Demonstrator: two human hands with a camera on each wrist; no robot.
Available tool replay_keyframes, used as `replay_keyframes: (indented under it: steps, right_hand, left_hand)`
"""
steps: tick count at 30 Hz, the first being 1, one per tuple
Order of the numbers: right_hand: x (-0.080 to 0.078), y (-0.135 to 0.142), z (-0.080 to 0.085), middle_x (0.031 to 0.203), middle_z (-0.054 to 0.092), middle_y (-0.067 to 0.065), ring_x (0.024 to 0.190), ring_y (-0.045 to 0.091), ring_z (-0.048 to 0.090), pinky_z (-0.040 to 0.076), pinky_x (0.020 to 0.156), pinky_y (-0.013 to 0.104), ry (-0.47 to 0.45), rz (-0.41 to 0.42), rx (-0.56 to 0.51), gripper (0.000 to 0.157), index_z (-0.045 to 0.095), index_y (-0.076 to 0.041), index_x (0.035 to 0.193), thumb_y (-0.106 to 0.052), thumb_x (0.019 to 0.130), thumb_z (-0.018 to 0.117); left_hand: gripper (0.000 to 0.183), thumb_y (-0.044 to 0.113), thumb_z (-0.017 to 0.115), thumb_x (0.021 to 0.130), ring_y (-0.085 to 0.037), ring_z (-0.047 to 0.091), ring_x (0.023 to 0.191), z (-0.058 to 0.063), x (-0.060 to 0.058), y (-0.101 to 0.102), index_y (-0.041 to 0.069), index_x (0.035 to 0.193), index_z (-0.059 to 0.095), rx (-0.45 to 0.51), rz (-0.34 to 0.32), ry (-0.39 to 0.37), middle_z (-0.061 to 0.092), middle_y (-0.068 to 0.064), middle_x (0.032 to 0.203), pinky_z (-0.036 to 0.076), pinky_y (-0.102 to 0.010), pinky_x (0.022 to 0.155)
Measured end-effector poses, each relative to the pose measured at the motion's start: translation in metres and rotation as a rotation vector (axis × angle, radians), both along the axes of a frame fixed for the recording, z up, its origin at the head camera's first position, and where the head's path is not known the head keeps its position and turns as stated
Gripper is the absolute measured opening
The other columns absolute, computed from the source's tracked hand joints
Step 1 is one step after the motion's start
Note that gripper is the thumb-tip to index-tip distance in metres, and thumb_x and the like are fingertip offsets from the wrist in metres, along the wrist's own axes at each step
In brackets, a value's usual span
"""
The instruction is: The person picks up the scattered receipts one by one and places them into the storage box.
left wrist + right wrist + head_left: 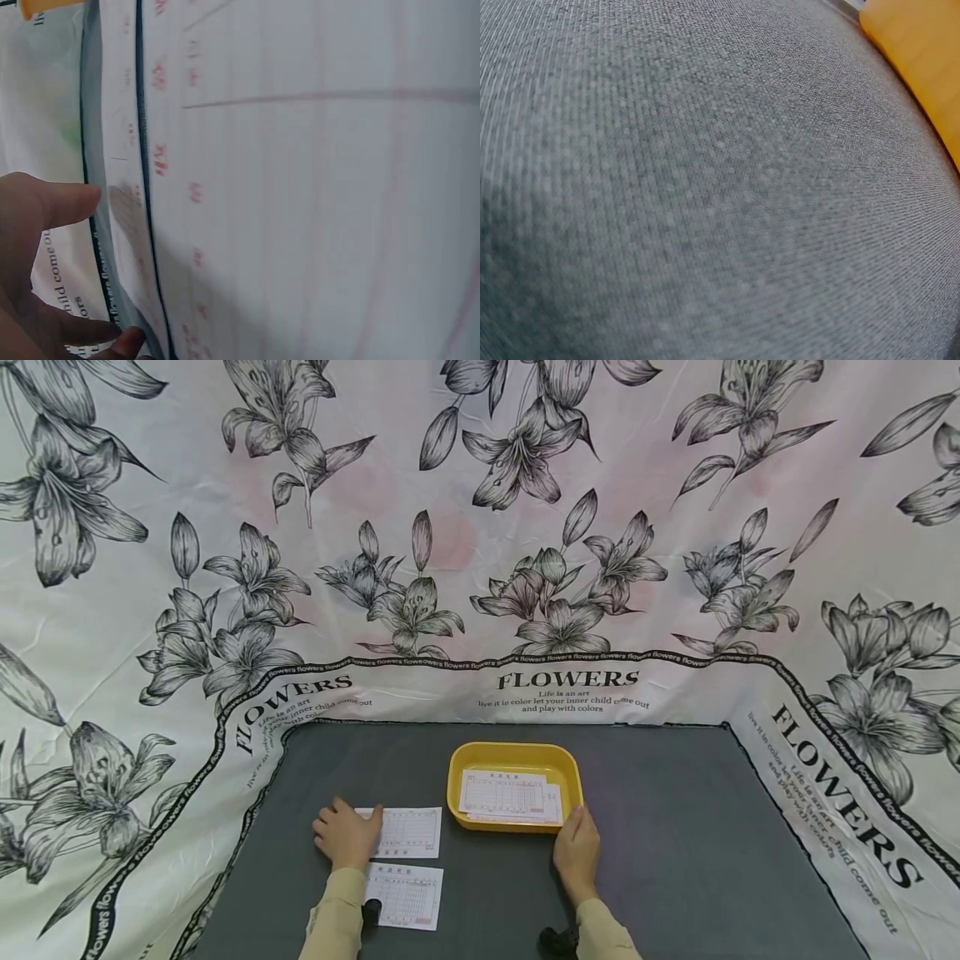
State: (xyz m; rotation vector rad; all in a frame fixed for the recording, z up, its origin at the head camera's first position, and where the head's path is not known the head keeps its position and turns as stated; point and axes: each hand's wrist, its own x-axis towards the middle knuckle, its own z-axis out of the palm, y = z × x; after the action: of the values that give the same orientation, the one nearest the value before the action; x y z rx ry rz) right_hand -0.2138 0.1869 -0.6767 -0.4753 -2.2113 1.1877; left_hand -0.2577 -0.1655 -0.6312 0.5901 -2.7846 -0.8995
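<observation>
My left hand (347,835) rests at the left end of the upper printed paper form (408,832), covering its corner. In the left wrist view the thumb (64,204) stands apart from the fingers, beside the form's edge. Just below lies a second printed form (405,896), near the left wrist. My right hand (577,852) holds the front right corner of a yellow plastic tray (513,752); its fingers are partly hidden. Inside the tray several overlapping printed forms (502,793) lie flat. The right wrist view shows only the tray's side (922,60) and cloth.
A dark grey cloth (675,827) covers the table. White fabric with black flower prints (558,585) rises behind and along both sides. Black wrist straps or camera mounts (558,941) sit at the wrists.
</observation>
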Motion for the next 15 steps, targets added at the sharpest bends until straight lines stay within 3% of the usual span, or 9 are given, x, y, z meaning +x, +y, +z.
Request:
replay_keyframes:
  steps: [7,15]
  right_hand:
    - [0.0015,-0.0003,0.0005,0.101,0.067,0.031,0.098,0.053,0.064,0.049,0.088,0.068,-0.014,0.003,-0.017,0.042,0.063,0.009,0.108,-0.022,0.116,0.036]
    - [0.0013,-0.0004,0.0001,0.107,0.068,0.034,0.104,0.055,0.064,0.049,0.092,0.069,-0.007,0.006,-0.016,0.044,0.063,0.013,0.116,-0.021,0.116,0.034]
  left_hand:
    - [0.07,0.033,0.076,0.094,-0.059,0.043,0.118,-0.0068,0.0028,-0.0001,-0.022,0.13,0.054,-0.07,-0.019,0.054,0.046,-0.045,0.125,0.04,-0.072,0.094]
    - [0.058,0.028,0.08,0.092,-0.057,0.047,0.116,-0.0103,0.0013,0.0024,-0.016,0.125,0.063,-0.103,-0.024,0.112,0.054,-0.042,0.123,0.042,-0.069,0.095]
